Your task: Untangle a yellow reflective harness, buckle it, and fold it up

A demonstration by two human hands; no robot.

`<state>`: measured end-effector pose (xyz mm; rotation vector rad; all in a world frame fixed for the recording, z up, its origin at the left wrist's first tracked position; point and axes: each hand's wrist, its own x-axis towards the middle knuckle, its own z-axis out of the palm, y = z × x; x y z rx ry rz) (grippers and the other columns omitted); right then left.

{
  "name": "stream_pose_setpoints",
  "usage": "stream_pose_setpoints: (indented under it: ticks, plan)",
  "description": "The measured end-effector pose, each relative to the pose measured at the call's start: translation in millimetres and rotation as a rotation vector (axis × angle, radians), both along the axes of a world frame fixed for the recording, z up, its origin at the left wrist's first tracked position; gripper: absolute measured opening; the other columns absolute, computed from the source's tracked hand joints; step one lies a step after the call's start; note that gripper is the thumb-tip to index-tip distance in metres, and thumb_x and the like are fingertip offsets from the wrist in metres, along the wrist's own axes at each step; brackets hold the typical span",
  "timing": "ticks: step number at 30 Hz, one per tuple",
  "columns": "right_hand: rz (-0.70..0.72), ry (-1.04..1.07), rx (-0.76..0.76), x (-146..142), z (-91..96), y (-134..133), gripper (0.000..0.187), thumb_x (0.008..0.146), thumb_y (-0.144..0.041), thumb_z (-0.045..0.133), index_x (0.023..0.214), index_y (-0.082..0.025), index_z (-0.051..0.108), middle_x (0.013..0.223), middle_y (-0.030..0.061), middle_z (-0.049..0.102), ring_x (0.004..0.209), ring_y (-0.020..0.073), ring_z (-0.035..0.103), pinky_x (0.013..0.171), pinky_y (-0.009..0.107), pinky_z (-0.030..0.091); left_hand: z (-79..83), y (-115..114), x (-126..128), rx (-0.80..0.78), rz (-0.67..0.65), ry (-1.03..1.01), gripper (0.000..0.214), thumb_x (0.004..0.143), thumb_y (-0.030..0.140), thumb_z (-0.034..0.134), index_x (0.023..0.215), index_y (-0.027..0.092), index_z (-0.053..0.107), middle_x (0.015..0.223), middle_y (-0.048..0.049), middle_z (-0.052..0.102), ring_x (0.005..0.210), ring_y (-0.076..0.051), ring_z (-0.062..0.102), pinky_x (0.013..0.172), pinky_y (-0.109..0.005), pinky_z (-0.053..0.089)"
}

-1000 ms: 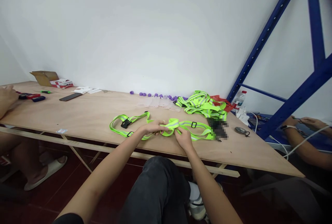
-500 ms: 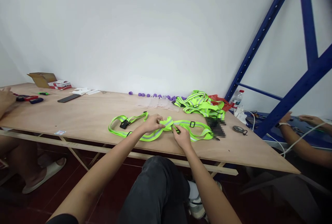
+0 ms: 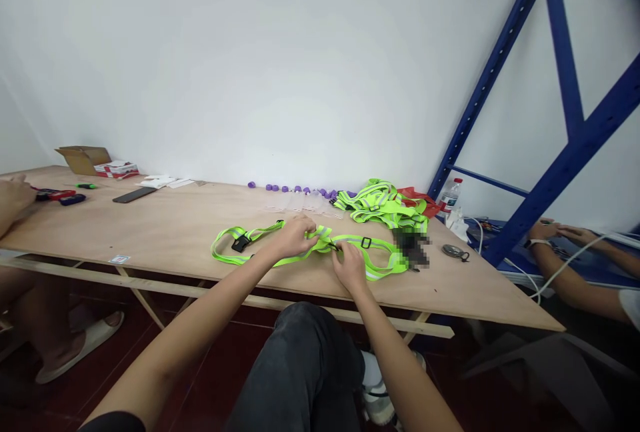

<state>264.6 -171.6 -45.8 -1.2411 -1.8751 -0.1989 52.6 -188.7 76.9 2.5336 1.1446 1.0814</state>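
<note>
A neon-yellow reflective strap [image 3: 383, 244] with a grey stripe lies in loops on the wooden table in front of me. My left hand [image 3: 299, 235] pinches the strap near its middle. Close beside it, my right hand [image 3: 349, 263] grips the strap where a small black piece shows at the fingertips; its exact shape is too small to make out. On the left loop sits a black buckle [image 3: 241, 243], and a black slider [image 3: 367, 243] is threaded on the right loop.
Behind lies a heap of similar straps [image 3: 383, 202] beside a red bag [image 3: 417, 202]. Purple rolls [image 3: 299, 189] line the wall. A round metal item [image 3: 454, 251], a bottle [image 3: 451, 196] and a blue frame [image 3: 470, 119] stand right. Other people's hands show at both sides.
My left hand has lifted its part of the strap slightly, and the strap between my hands is bunched differently. My right hand stays on the strap. The view has shifted a little.
</note>
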Motion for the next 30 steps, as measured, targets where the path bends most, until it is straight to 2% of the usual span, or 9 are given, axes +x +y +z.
stream_pose_setpoints:
  ticks: [5,9,12,15,19,22,25,28,30]
  plan:
    - [-0.025,-0.068,-0.023,-0.1,0.6,-1.8,0.025,0.091,-0.019,0.048,0.111,-0.019,0.063,0.103,0.0111,0.073,0.1,0.0267,0.064,0.09,0.037,0.042,16.8,-8.6,4.0,-0.085,0.039,-0.122,0.032,0.079,0.028,0.058,0.059,0.021,0.034,0.059,0.0038,0.037,0.062,-0.014,0.039,0.065,-0.028,0.034]
    - [-0.072,-0.095,-0.049,-1.3,3.0,-4.9,0.038,0.091,-0.019,0.048,0.127,-0.014,0.057,0.118,0.016,0.07,0.112,0.0292,0.061,0.099,0.042,0.041,32.9,-16.9,6.4,-0.219,0.083,-0.311,0.036,0.08,0.034,0.058,0.062,0.022,0.029,0.059,0.0058,0.029,0.056,-0.011,0.036,0.056,-0.024,0.031]
    - [-0.104,-0.11,-0.067,-2.7,3.9,-6.6,0.044,0.091,-0.019,0.049,0.135,-0.014,0.053,0.128,0.0178,0.067,0.12,0.03,0.057,0.108,0.048,0.036,45.1,-17.4,8.2,-0.41,0.071,-0.443,0.036,0.079,0.039,0.062,0.064,0.022,0.033,0.058,0.0062,0.032,0.049,-0.009,0.04,0.049,-0.023,0.033]
    - [-0.118,-0.125,-0.081,-3.8,4.2,-5.6,0.049,0.091,-0.018,0.048,0.14,-0.016,0.051,0.136,0.0181,0.063,0.127,0.0316,0.054,0.115,0.057,0.025,59.6,-14.8,11.0,-0.61,0.016,-0.536,0.032,0.073,0.04,0.068,0.063,0.021,0.045,0.057,0.0037,0.044,0.047,-0.01,0.046,0.046,-0.024,0.04]
    - [-0.126,-0.159,-0.175,-3.2,15.3,0.7,0.053,0.093,-0.022,0.045,0.146,-0.015,0.047,0.146,0.021,0.056,0.136,0.0383,0.047,0.114,0.068,0.016,84.6,-12.7,18.5,-0.72,-0.02,-0.68,0.029,0.067,0.041,0.072,0.07,0.017,0.057,0.061,-0.0006,0.055,0.051,-0.013,0.053,0.047,-0.026,0.046]
    - [-0.099,0.001,-0.228,-0.2,42.7,5.0,0.053,0.092,-0.025,0.046,0.144,-0.015,0.05,0.15,0.0217,0.052,0.139,0.0397,0.044,0.114,0.068,0.016,106.6,-10.0,25.1,-0.667,-0.003,-0.804,0.029,0.072,0.042,0.071,0.069,0.017,0.055,0.057,0.0008,0.053,0.05,-0.011,0.051,0.045,-0.023,0.041]
    - [-0.075,0.372,-0.12,1.5,83.6,-0.7,0.045,0.091,-0.033,0.046,0.131,-0.014,0.058,0.137,0.0225,0.061,0.13,0.0369,0.052,0.111,0.06,0.031,128.9,-6.7,31.4,-0.547,0.021,-0.898,0.036,0.08,0.042,0.067,0.059,0.019,0.048,0.051,0.0035,0.046,0.047,-0.009,0.044,0.045,-0.022,0.034]
    - [-0.034,0.509,-0.049,-4.6,125.1,-23.4,0.043,0.098,-0.049,0.037,0.117,-0.017,0.058,0.112,0.0159,0.069,0.103,0.0267,0.064,0.09,0.04,0.05,147.9,-8.2,38.1,-0.288,0.014,-0.878,0.051,0.086,0.042,0.063,0.049,0.021,0.035,0.046,0.0059,0.033,0.044,-0.008,0.034,0.046,-0.024,0.027]
    - [0.106,0.553,-0.061,-13.3,147.9,-43.7,0.043,0.096,-0.06,0.044,0.103,-0.02,0.059,0.089,0.0069,0.069,0.08,0.0214,0.065,0.073,0.031,0.05,158.1,-12.4,43.2,-0.078,-0.003,-0.805,0.057,0.09,0.039,0.061,0.046,0.022,0.028,0.046,0.0064,0.026,0.045,-0.008,0.029,0.048,-0.025,0.026]
